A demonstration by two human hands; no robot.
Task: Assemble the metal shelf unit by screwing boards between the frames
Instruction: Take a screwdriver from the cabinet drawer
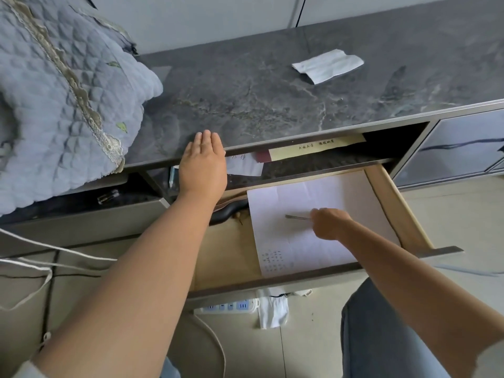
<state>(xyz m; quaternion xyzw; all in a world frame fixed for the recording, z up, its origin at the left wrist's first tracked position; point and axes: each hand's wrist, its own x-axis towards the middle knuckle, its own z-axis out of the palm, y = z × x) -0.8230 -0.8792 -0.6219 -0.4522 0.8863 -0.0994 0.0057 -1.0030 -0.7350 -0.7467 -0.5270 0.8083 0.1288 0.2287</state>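
A wooden drawer point(398, 211) stands pulled out from a dark cabinet. Inside it lies a white sheet of paper point(335, 192). My right hand point(331, 223) reaches into the drawer and pinches a thin metal tool point(296, 217) that lies on the paper. My left hand point(203, 162) rests flat, fingers straight, on the front edge of the dark marble top point(259, 88). No shelf frames or boards are in view.
A quilted blue blanket point(62, 99) covers the left of the top. A folded white paper point(327, 66) lies at the back right. A yellow envelope point(316, 147) sits in the open slot above the drawer. A power strip point(226, 306) and cords lie on the floor below.
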